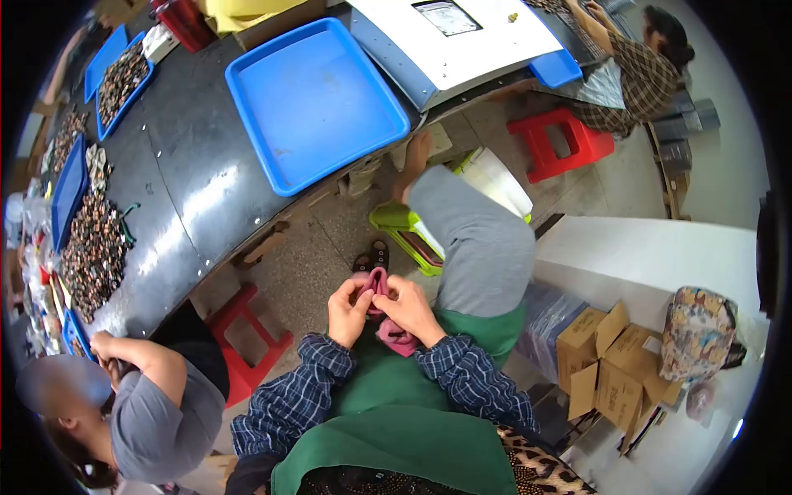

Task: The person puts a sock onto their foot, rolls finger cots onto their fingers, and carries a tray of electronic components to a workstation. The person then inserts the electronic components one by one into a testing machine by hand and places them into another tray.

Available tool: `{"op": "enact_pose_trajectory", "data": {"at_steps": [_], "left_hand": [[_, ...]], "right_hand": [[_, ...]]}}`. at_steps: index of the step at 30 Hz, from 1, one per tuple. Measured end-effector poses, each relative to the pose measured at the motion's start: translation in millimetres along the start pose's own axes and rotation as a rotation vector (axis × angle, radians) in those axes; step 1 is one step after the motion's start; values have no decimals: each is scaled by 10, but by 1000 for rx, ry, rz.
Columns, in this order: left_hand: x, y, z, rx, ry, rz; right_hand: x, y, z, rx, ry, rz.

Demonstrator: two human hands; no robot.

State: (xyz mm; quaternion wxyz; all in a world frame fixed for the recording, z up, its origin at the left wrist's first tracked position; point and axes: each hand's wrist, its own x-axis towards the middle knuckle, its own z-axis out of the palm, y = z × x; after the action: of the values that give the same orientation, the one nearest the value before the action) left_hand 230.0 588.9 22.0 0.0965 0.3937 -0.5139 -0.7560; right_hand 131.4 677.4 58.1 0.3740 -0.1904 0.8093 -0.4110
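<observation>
A small pink cloth item (398, 337) is pinched between both hands above my lap. My left hand (349, 311) holds its upper left edge with thumb and fingers closed. On the other side, my right hand (407, 308) grips the upper right edge, thumb close to the left thumb. The cloth forms a folded loop at the top, and its lower part hangs over the green apron (379, 379). What the cloth is exactly cannot be made out.
An empty blue tray (318, 107) lies on the black table (177, 198), beside a white machine (462, 41). Small parts (95, 252) are heaped at left. Co-workers sit at left and upper right. Red stools (561, 144) and open cardboard boxes (619, 379) stand around.
</observation>
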Motion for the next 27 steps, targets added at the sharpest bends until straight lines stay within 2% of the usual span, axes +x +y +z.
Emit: {"op": "enact_pose_trajectory", "data": {"at_steps": [1, 2, 3, 5, 6, 8, 11, 15, 17, 20, 23, 24, 26, 27], "left_hand": [[49, 8, -12, 203, -19, 141], [113, 150, -11, 364, -51, 276], [164, 309, 21, 370, -77, 283], [245, 565, 152, 430, -184, 337], [309, 616, 225, 439, -200, 445], [437, 725, 349, 430, -198, 461], [728, 785, 537, 423, -179, 492], [1341, 685, 900, 489, -210, 648], [1760, 637, 1167, 491, -140, 745], [2337, 634, 1582, 527, -25, 860], [2726, 507, 1907, 517, -20, 835], [2848, 385, 1955, 527, -42, 832], [3080, -76, 1957, 720, -49, 681], [3185, -336, 1880, 714, -80, 511]], "right_hand": [[9, -74, -54, -122, 67, -20], [31, -146, -140, -102, 82, -52], [63, -243, -220, -162, 132, -72], [166, -317, -331, -297, 244, -287], [229, -349, -396, -305, 250, -284], [402, -425, -522, -635, 137, -288], [680, -476, -852, -874, 217, -365], [1093, -498, -1453, -1152, 38, -680], [1293, -580, -1706, -1283, 9, -723], [1823, -255, -2068, -1401, 171, -786], [2280, 201, -2320, -1162, 492, -660], [2367, 478, -2272, -1131, 520, -568], [2449, 1116, -2042, -1109, 511, -339], [2389, 1375, -1888, -1030, 474, -205]]}}
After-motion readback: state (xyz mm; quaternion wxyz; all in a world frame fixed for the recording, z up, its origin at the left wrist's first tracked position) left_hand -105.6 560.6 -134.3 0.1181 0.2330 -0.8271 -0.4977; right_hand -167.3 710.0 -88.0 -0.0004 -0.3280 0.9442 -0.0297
